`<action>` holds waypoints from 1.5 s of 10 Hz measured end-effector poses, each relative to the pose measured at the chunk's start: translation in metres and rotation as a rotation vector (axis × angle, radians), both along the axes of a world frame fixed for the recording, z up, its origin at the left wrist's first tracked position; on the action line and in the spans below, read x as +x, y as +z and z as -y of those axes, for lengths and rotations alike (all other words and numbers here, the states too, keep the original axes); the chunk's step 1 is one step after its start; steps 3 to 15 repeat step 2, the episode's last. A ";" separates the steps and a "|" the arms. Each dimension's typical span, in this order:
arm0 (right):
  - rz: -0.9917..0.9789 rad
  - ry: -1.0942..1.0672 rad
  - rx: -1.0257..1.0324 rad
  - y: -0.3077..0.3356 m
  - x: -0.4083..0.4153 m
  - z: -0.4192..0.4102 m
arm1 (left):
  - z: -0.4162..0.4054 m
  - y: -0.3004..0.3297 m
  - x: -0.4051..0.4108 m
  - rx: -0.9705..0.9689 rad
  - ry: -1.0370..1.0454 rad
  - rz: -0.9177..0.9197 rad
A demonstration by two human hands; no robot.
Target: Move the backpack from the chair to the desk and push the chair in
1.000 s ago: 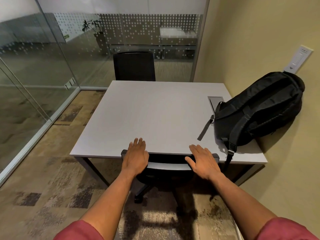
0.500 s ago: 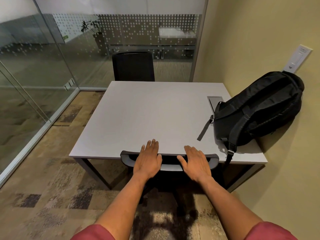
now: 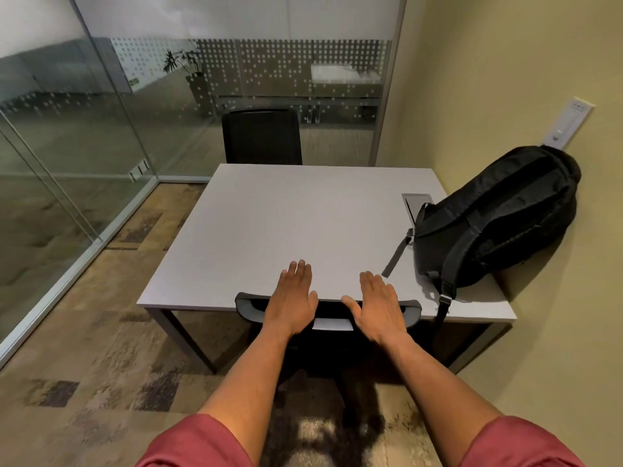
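Both hands [image 3: 337, 301] flat and open on the chair [image 3: 328, 323] back; it should roll easily, backpack [image 3: 492, 217] already on the bench [image 3: 286, 224].

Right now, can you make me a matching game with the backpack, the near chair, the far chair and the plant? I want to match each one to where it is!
Things:
1. backpack
2. near chair
3. far chair
4. plant

Places:
A. behind the glass wall
B. under both hands, at the desk's near edge
C. on the desk, leaning on the wall
D. across the desk, at its far side

Pairs: 1-C, 2-B, 3-D, 4-A
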State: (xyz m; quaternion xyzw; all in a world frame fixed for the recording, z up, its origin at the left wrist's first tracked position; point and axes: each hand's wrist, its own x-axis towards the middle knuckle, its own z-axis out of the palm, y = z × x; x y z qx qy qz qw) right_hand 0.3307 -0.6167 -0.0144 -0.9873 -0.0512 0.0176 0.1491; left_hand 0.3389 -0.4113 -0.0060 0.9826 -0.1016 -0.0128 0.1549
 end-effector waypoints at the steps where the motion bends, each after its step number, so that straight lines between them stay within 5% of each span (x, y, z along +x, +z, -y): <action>1: 0.090 0.005 0.033 0.020 0.009 -0.001 | 0.003 0.020 0.008 -0.018 -0.008 0.068; 2: 0.245 0.015 0.029 0.060 0.025 -0.004 | 0.004 0.054 0.021 -0.018 -0.009 0.187; 15: 0.245 0.015 0.029 0.060 0.025 -0.004 | 0.004 0.054 0.021 -0.018 -0.009 0.187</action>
